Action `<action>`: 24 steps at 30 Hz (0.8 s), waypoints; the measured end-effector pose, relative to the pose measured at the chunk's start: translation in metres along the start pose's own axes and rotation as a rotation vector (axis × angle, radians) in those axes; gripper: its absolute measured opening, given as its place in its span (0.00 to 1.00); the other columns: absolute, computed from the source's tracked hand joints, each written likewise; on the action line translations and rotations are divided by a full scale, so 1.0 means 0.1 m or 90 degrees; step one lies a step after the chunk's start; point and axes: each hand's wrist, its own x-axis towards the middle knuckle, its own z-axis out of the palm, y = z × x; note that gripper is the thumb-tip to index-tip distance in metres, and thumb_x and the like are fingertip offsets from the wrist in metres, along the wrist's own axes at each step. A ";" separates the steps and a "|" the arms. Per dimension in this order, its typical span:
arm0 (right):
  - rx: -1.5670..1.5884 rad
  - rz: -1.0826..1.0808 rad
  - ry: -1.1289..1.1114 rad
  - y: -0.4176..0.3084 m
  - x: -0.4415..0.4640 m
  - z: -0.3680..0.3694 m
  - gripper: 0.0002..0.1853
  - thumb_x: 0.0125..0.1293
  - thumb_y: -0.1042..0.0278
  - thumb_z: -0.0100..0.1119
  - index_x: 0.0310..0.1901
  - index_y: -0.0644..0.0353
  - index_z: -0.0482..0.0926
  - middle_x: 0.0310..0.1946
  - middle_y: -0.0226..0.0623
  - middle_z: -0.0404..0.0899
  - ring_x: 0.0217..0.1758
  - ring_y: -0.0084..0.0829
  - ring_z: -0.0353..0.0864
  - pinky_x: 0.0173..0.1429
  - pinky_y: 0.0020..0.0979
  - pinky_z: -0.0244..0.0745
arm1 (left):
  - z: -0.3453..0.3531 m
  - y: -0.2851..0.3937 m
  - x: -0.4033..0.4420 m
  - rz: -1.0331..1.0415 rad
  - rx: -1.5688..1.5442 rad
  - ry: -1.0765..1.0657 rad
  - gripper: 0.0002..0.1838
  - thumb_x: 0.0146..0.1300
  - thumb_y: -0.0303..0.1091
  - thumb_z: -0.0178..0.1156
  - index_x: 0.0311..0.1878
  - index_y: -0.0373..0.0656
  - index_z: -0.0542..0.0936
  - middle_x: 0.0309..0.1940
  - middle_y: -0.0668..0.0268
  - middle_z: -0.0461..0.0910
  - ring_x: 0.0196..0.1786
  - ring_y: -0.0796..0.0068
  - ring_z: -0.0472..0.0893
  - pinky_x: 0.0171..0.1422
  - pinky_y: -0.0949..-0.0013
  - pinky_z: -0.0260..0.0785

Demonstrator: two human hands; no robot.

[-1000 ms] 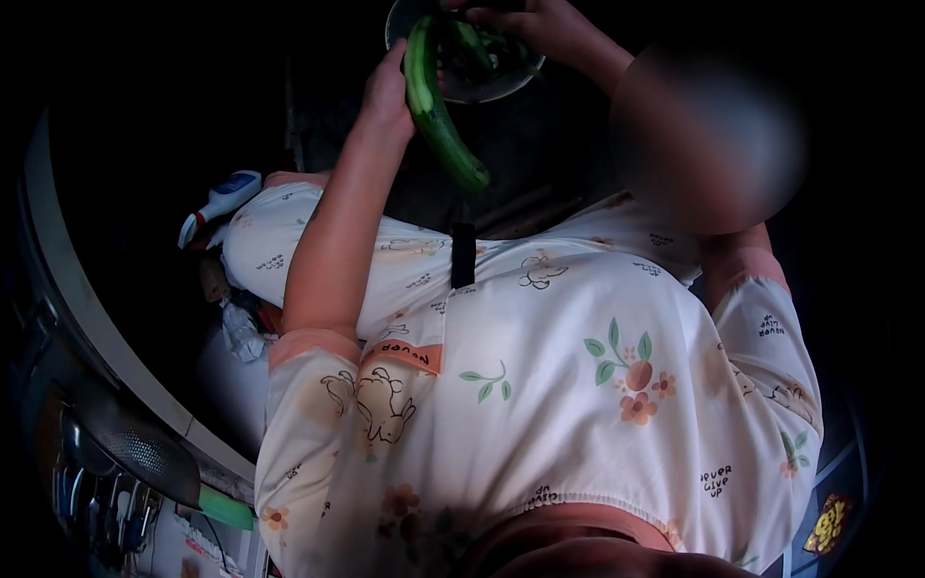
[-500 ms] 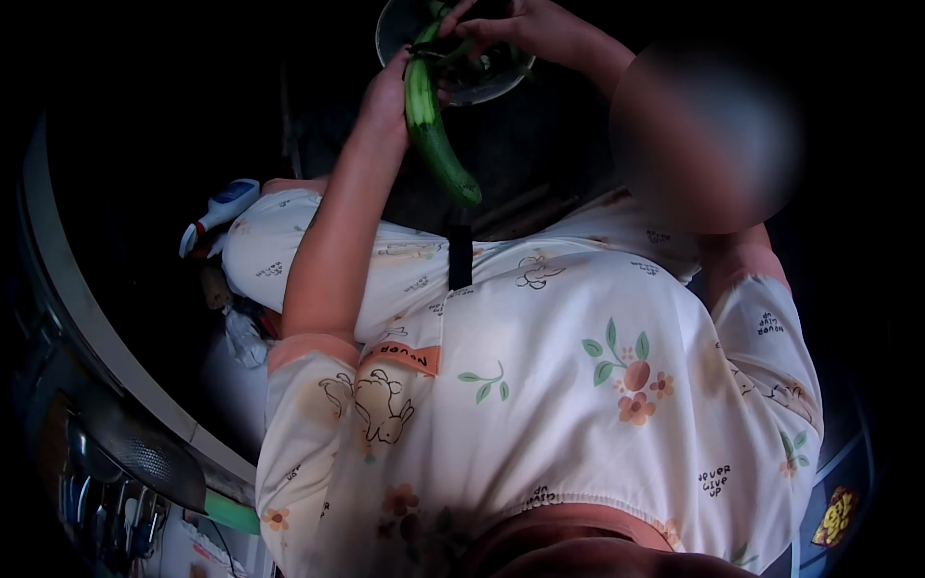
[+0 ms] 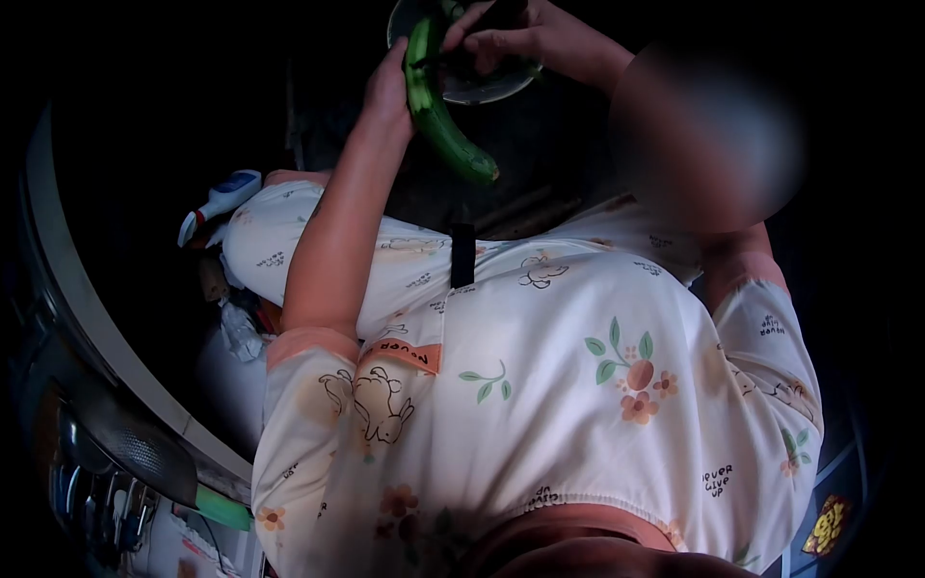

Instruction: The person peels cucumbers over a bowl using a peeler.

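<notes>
While its upper part lies between the two hands, the cucumber (image 3: 441, 125) runs on past the left hand (image 3: 387, 94), its curved lower end free in the air and pointing toward the lap. The left hand is closed around it from the side, the thumb near its upper end; most of the other fingers are hidden behind it, so their exact grip cannot be told. A paler green strip shows along the upper part, while the lower part has dark skin.

The right hand (image 3: 513, 40) is just beside the cucumber's upper end, over the bowl (image 3: 487, 100). Its fingers are bent and partly closed, the thumb reaching toward the cucumber, and it appears to hold a dark tool (image 3: 430, 63) whose narrow end meets the pale strip. Shadow hides much of the tool, so its shape is unclear.

The bowl sits beyond the cucumber, partly covered by it and the right hand; its contents are too dark to make out well. A spray bottle (image 3: 229, 195) lies well apart, beside the left leg.
</notes>
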 end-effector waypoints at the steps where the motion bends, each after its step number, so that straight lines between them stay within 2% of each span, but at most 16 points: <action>1: -0.053 0.005 -0.040 -0.01 -0.05 0.07 0.10 0.73 0.66 0.65 0.50 0.61 0.87 0.36 0.29 0.86 0.39 0.21 0.84 0.50 0.27 0.81 | 0.01 -0.01 0.00 0.012 0.040 -0.010 0.23 0.82 0.48 0.46 0.58 0.36 0.77 0.44 0.56 0.84 0.42 0.65 0.85 0.44 0.64 0.81; 2: -0.105 0.010 -0.079 -0.04 -0.11 0.14 0.11 0.74 0.64 0.64 0.52 0.59 0.88 0.39 0.31 0.87 0.41 0.22 0.86 0.56 0.28 0.82 | 0.01 0.00 0.01 0.023 0.081 -0.021 0.25 0.82 0.48 0.42 0.61 0.36 0.77 0.46 0.55 0.85 0.46 0.64 0.86 0.45 0.63 0.83; 3: -0.081 0.056 -0.107 -0.09 -0.15 0.18 0.11 0.74 0.65 0.64 0.51 0.59 0.88 0.39 0.30 0.87 0.40 0.22 0.86 0.56 0.29 0.83 | 0.01 0.01 0.01 -0.016 0.065 -0.040 0.25 0.83 0.49 0.41 0.55 0.36 0.79 0.44 0.59 0.85 0.44 0.65 0.86 0.50 0.61 0.81; 8: -0.093 0.033 -0.086 0.04 -0.14 0.23 0.11 0.75 0.64 0.64 0.53 0.59 0.86 0.40 0.29 0.86 0.41 0.21 0.86 0.56 0.30 0.83 | 0.08 0.01 -0.05 -0.016 0.078 -0.093 0.24 0.83 0.48 0.41 0.54 0.38 0.80 0.42 0.59 0.85 0.43 0.64 0.86 0.51 0.60 0.81; 9: -0.112 0.027 -0.075 0.06 -0.13 0.21 0.11 0.75 0.64 0.65 0.53 0.58 0.86 0.40 0.29 0.86 0.42 0.21 0.86 0.56 0.30 0.83 | 0.12 0.00 -0.08 0.002 0.098 -0.051 0.25 0.83 0.48 0.41 0.58 0.37 0.79 0.45 0.58 0.85 0.42 0.66 0.86 0.45 0.64 0.81; 10: -0.157 -0.043 -0.049 0.12 -0.06 0.13 0.12 0.75 0.65 0.63 0.54 0.59 0.85 0.40 0.34 0.87 0.42 0.26 0.87 0.53 0.31 0.83 | 0.13 0.00 -0.10 0.020 0.118 -0.008 0.25 0.82 0.48 0.40 0.61 0.37 0.78 0.47 0.58 0.85 0.41 0.67 0.86 0.39 0.67 0.80; 11: -0.106 -0.002 -0.033 0.16 -0.01 0.04 0.11 0.74 0.67 0.64 0.52 0.61 0.86 0.38 0.31 0.87 0.40 0.23 0.86 0.50 0.28 0.82 | 0.07 0.00 -0.10 -0.014 0.116 -0.045 0.25 0.82 0.49 0.43 0.60 0.36 0.77 0.43 0.57 0.84 0.37 0.69 0.82 0.37 0.71 0.77; 12: -0.054 0.041 -0.018 0.19 0.05 -0.05 0.10 0.73 0.68 0.65 0.50 0.62 0.86 0.36 0.29 0.87 0.38 0.20 0.85 0.47 0.25 0.81 | 0.04 -0.01 -0.08 -0.016 0.117 -0.047 0.25 0.82 0.49 0.43 0.60 0.36 0.77 0.43 0.57 0.84 0.37 0.69 0.82 0.37 0.71 0.77; 13: -0.009 0.010 -0.024 0.28 0.14 -0.12 0.10 0.74 0.68 0.65 0.51 0.61 0.86 0.37 0.29 0.87 0.39 0.20 0.85 0.47 0.26 0.81 | 0.00 -0.02 -0.05 -0.038 0.102 -0.051 0.25 0.82 0.49 0.44 0.59 0.36 0.77 0.41 0.57 0.82 0.36 0.69 0.81 0.37 0.71 0.76; 14: -0.007 0.014 0.009 0.36 0.16 -0.21 0.09 0.73 0.69 0.65 0.51 0.61 0.86 0.37 0.28 0.87 0.38 0.20 0.84 0.45 0.26 0.80 | -0.03 -0.03 -0.02 -0.059 0.085 -0.054 0.24 0.82 0.49 0.45 0.58 0.35 0.77 0.39 0.57 0.81 0.35 0.69 0.79 0.38 0.71 0.76; 17: -0.166 0.033 0.155 0.40 0.24 -0.39 0.08 0.73 0.70 0.64 0.49 0.61 0.87 0.33 0.27 0.85 0.36 0.19 0.80 0.42 0.26 0.77 | -0.07 -0.02 0.03 -0.077 0.096 -0.107 0.25 0.81 0.50 0.47 0.56 0.34 0.77 0.38 0.56 0.80 0.36 0.68 0.80 0.38 0.70 0.76; 19: -0.125 0.019 0.197 0.51 0.30 -0.43 0.07 0.73 0.70 0.65 0.48 0.61 0.86 0.32 0.26 0.84 0.35 0.19 0.79 0.42 0.26 0.77 | -0.04 -0.02 0.01 -0.087 0.098 -0.125 0.25 0.81 0.51 0.48 0.56 0.34 0.77 0.38 0.55 0.80 0.35 0.68 0.80 0.38 0.71 0.76; 21: -0.061 -0.031 0.243 0.58 0.33 -0.43 0.08 0.73 0.68 0.64 0.46 0.62 0.86 0.31 0.25 0.82 0.34 0.19 0.77 0.40 0.26 0.76 | -0.04 -0.01 -0.02 -0.076 0.080 -0.104 0.26 0.80 0.52 0.52 0.56 0.34 0.77 0.37 0.56 0.81 0.35 0.69 0.80 0.38 0.70 0.77; 24: -0.143 0.019 0.258 0.28 0.25 -0.37 0.11 0.73 0.64 0.63 0.46 0.63 0.86 0.31 0.26 0.82 0.34 0.19 0.77 0.41 0.26 0.76 | 0.03 -0.01 -0.08 -0.017 0.167 -0.038 0.25 0.79 0.52 0.55 0.55 0.35 0.78 0.36 0.59 0.82 0.35 0.72 0.81 0.39 0.70 0.78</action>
